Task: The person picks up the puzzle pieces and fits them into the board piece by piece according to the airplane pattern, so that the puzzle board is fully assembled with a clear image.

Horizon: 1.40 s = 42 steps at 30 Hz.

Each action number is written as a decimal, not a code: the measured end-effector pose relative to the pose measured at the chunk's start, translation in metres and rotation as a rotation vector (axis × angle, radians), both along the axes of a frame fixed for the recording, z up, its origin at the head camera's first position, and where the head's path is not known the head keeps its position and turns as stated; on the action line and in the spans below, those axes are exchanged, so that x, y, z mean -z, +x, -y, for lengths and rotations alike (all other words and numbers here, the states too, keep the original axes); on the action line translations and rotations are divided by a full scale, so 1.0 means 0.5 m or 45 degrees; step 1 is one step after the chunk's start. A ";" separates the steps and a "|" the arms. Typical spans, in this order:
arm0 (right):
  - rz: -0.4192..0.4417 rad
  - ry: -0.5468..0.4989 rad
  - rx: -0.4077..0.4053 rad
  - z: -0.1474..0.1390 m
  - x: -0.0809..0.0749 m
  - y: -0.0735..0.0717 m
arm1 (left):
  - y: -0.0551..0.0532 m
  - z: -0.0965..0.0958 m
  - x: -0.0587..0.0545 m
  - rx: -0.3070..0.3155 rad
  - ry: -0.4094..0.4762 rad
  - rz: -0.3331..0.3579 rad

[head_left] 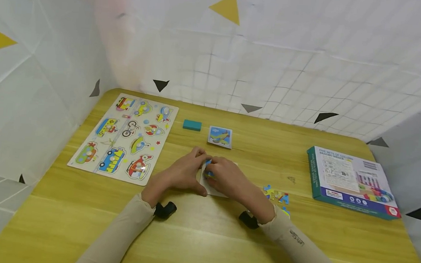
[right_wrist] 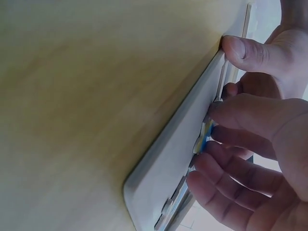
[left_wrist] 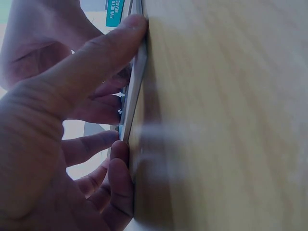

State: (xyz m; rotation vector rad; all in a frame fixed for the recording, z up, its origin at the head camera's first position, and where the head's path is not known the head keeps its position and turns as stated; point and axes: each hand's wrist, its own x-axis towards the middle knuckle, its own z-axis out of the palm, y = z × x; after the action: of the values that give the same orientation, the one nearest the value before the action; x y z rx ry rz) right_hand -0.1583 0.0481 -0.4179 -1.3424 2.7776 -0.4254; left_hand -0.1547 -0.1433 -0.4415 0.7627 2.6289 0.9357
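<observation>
A small white puzzle board (head_left: pixel 212 189) lies on the table between both hands, partly hidden by them. My left hand (head_left: pixel 182 172) holds its left side, the thumb at the near edge and the fingertips around the far part. Over the board is my right hand (head_left: pixel 226 176), its thumb and fingers pinching a small blue and yellow puzzle piece (right_wrist: pixel 204 136) at the board's surface. Several loose puzzle pieces (head_left: pixel 271 192) lie to the right, some behind the right forearm. Beyond the hands sits a square card with an airplane picture (head_left: pixel 219 137).
On the left lies a large vehicle peg puzzle (head_left: pixel 123 138). A teal block (head_left: pixel 192 125) is near the picture card. A flat purple and teal box (head_left: pixel 353 182) rests at the right. White patterned cloth (head_left: pixel 272 63) hangs behind the wooden table (head_left: pixel 196 243).
</observation>
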 end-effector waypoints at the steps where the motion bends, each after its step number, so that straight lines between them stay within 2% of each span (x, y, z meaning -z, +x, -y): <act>1: -0.001 0.006 -0.003 0.000 0.001 -0.001 | -0.001 0.000 0.000 0.000 -0.001 0.003; 11: 0.012 0.000 -0.024 0.002 0.005 -0.004 | -0.002 -0.003 -0.002 0.000 0.001 0.005; 17: 0.062 -0.050 0.028 -0.015 -0.008 0.004 | 0.000 -0.005 0.000 -0.002 0.008 0.007; 21: 0.087 -0.121 0.043 -0.038 -0.022 0.008 | 0.001 -0.007 -0.001 -0.006 0.009 0.021; 27: 0.035 -0.125 0.048 -0.080 -0.033 0.015 | 0.001 -0.006 -0.003 -0.031 -0.018 0.039; 35: 0.021 -0.105 0.178 -0.157 -0.043 0.023 | 0.000 -0.009 -0.005 -0.055 -0.047 0.054; 42: 0.031 -0.043 0.247 -0.210 -0.037 0.033 | 0.003 -0.008 -0.007 -0.055 -0.015 0.057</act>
State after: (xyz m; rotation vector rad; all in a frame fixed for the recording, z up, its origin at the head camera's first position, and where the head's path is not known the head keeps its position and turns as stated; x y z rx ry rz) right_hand -0.1418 0.1533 -0.3992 -1.0691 2.9041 -0.4933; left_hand -0.1532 -0.1391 -0.4378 0.6763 2.6193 0.9372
